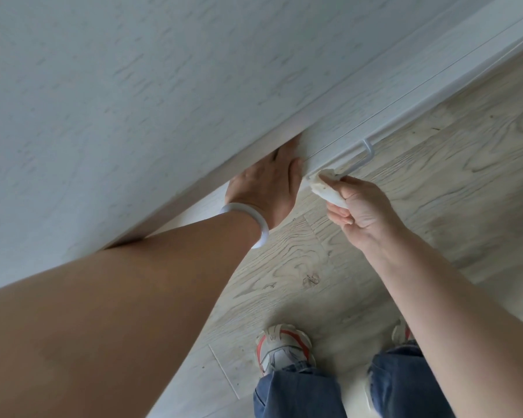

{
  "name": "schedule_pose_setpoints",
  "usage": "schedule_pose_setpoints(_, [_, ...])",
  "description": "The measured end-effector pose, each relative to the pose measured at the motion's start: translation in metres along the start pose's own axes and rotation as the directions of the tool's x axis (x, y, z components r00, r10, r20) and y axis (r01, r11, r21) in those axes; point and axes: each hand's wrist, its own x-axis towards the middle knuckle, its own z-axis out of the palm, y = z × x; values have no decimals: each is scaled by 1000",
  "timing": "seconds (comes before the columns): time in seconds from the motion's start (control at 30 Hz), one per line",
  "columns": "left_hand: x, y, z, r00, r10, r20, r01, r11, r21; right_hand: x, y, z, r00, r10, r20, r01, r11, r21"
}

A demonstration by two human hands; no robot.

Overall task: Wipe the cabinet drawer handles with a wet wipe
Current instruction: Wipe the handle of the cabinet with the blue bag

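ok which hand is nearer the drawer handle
Right. The right hand presses the wet wipe onto the drawer handle; the left hand rests on the cabinet front beside it.

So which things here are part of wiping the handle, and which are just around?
Job: crumpled white wet wipe, white metal bar handle, pale wood-grain drawer front, right hand, left hand.
Around: pale wooden floor, white bangle, red-and-white sneakers.

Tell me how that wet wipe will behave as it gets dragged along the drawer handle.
The wet wipe looks floppy: it is bunched and folded in the right hand, so it will probably wrap around the thin handle rather than skid off. It seems light, needing only a pinch. Being crumpled, it may bunch or shift in the fingers as it drags.
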Motion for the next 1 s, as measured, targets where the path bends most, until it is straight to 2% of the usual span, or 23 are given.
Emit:
schedule_pose_setpoints(0.13, [1, -1, 2, 1000, 4, 2, -4, 1000, 24, 1, -40, -18, 992, -50, -113, 37, 993, -114])
schedule_pose_setpoints(0.33, [1, -4, 4, 1000, -5, 6, 5, 1000, -5, 9, -74, -18, 946, -217, -240, 92, 892, -443])
schedule_pose_setpoints(0.37, [1, -4, 5, 1000, -4, 10, 4, 1000, -6, 10, -76, -17, 934, -266, -237, 107, 845, -524])
schedule_pose_setpoints(0.4, [2, -4, 5, 1000, -3, 13, 3, 1000, -5, 11, -76, -16, 917, -336, -214, 122, 747, -653])
schedule_pose_setpoints(0.47, [2, -4, 5, 1000, 1, 4, -1, 1000, 1, 11, -67, -14, 853, -512, -101, 175, 462, -870])
schedule_pose_setpoints(0.5, [2, -5, 5, 1000, 2, -6, -2, 1000, 6, 9, -59, -12, 807, -588, -46, 204, 352, -913])
schedule_pose_setpoints(0.53, [2, -5, 5, 1000, 4, -15, -4, 1000, 15, 6, -51, -11, 761, -648, -26, 221, 297, -929])
schedule_pose_setpoints(0.57, [1, -4, 6, 1000, 9, -19, -8, 1000, 26, 3, -43, -10, 720, -692, -39, 233, 295, -927])
schedule_pose_setpoints(0.63, [2, -4, 6, 1000, 10, -19, -9, 999, 36, 2, -32, -9, 675, -730, -109, 255, 370, -893])
schedule_pose_setpoints(0.7, [2, -5, 7, 1000, 3, -22, -2, 999, 39, 4, -30, -8, 663, -737, -131, 273, 401, -875])
schedule_pose_setpoints(0.87, [3, -3, 6, 1000, 12, -25, -10, 998, 55, 15, -44, -12, 635, -772, -36, 316, 301, -900])
schedule_pose_setpoints(0.93, [2, -3, 5, 1000, 9, -23, -7, 998, 58, 10, -36, -9, 616, -785, -58, 340, 332, -880])
schedule_pose_setpoints(1.0, [1, -3, 5, 1000, 2, -10, -1, 998, 57, 3, -22, -7, 592, -796, -125, 370, 406, -835])
